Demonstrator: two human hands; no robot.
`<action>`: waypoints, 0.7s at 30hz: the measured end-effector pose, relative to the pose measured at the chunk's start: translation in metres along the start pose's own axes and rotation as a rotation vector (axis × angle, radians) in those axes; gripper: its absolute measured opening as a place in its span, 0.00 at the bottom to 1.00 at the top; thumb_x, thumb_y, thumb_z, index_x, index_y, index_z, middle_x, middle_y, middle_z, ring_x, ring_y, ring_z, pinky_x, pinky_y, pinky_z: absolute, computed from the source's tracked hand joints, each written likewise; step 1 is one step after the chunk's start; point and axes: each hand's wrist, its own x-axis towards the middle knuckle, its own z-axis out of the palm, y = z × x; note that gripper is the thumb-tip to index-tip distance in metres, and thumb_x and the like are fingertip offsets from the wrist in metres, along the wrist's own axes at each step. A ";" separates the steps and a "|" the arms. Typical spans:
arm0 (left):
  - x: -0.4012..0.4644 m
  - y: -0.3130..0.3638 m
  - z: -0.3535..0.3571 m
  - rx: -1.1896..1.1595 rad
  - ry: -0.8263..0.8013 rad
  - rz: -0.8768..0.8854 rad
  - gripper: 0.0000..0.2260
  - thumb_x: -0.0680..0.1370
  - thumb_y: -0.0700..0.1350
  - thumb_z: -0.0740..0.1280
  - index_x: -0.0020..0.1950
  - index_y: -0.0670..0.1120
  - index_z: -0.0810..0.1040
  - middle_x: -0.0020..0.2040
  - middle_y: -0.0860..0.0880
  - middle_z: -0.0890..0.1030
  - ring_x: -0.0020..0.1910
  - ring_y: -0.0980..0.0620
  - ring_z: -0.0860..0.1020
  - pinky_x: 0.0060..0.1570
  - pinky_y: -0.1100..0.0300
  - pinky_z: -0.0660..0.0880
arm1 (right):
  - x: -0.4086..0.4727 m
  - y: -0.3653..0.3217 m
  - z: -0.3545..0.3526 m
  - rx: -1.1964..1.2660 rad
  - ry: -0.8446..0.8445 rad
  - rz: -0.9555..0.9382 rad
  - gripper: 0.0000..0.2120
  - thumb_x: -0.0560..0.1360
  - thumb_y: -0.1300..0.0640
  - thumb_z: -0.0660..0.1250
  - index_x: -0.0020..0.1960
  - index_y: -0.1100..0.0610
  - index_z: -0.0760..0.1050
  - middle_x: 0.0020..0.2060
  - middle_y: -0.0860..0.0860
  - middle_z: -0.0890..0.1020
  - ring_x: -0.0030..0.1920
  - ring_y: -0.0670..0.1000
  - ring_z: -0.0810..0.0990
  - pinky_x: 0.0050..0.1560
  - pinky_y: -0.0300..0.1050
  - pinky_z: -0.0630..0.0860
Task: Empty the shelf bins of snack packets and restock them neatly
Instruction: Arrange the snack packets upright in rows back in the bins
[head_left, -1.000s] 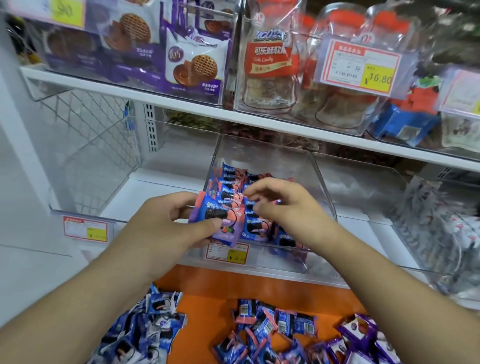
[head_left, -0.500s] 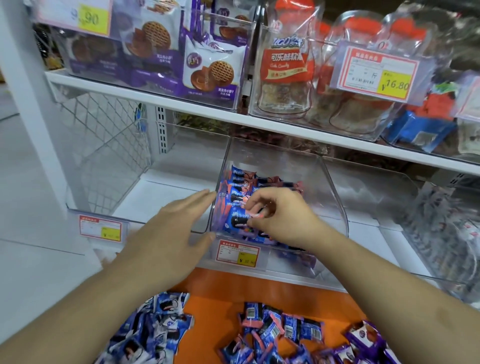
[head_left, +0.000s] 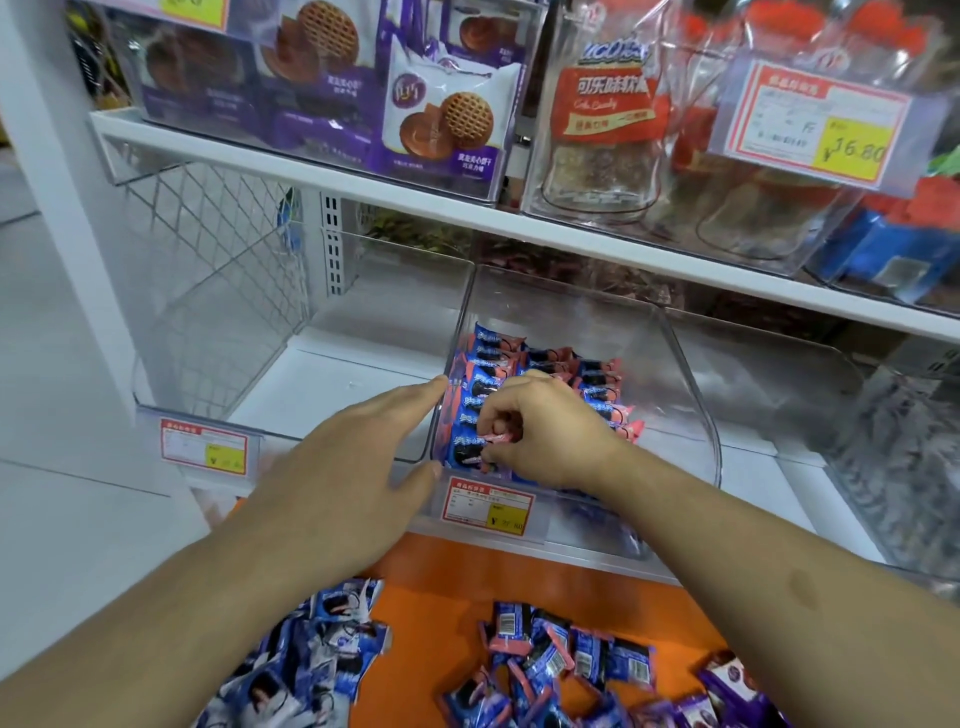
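Centre of frame: clear bin (head_left: 691, 415) on the white lower shelf (head_left: 332, 384), partly filled with blue-and-pink snack packets (head_left: 597, 379) lined up in rows along its left side. Right hand (head_left: 545, 431) is inside the bin, fingers curled, pinching a packet (head_left: 475, 444) at the front of the left row. Left hand (head_left: 358, 457) is flat, fingers straight, lying against the outside of the bin's left wall; thumb sits near the bin's front corner, holding nothing. Red-and-yellow price tag (head_left: 488, 506) is clipped to the bin front, just below the right hand; a second tag (head_left: 203, 447) sits on the shelf edge at left. Left of the bin is a second clear bin (head_left: 363, 291), then wire mesh panel (head_left: 208, 270). Bottom of frame: orange surface (head_left: 431, 613) with loose packets, a blue-white pile (head_left: 311, 665) bottom left and a blue-pink pile (head_left: 561, 670) bottom centre, purple ones (head_left: 727, 691) at the bottom right. Upper shelf (head_left: 467, 202): purple biscuit packs (head_left: 441, 119) in a clear bin upper centre, red-labelled candy bags (head_left: 602, 104) upper right with a 16.80 price tag (head_left: 815, 119) in front.
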 end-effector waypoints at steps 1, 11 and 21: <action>0.000 0.000 0.000 0.002 0.002 0.003 0.33 0.82 0.56 0.65 0.82 0.69 0.51 0.79 0.69 0.59 0.78 0.65 0.58 0.71 0.67 0.54 | 0.000 0.000 -0.001 0.004 -0.003 0.002 0.10 0.69 0.50 0.83 0.46 0.48 0.83 0.40 0.42 0.79 0.47 0.47 0.74 0.48 0.45 0.74; -0.015 0.025 -0.016 -0.093 -0.061 0.081 0.18 0.76 0.57 0.69 0.66 0.67 0.77 0.56 0.66 0.79 0.52 0.69 0.77 0.49 0.67 0.73 | -0.079 -0.030 -0.048 0.167 0.316 -0.008 0.06 0.75 0.56 0.76 0.51 0.51 0.83 0.47 0.46 0.81 0.48 0.43 0.78 0.50 0.37 0.73; -0.057 -0.003 0.120 0.001 -0.632 -0.032 0.18 0.78 0.56 0.72 0.67 0.60 0.77 0.61 0.61 0.80 0.53 0.62 0.79 0.54 0.63 0.77 | -0.230 0.023 0.074 0.151 -0.342 0.259 0.15 0.77 0.51 0.70 0.63 0.49 0.78 0.56 0.47 0.80 0.56 0.50 0.79 0.55 0.47 0.77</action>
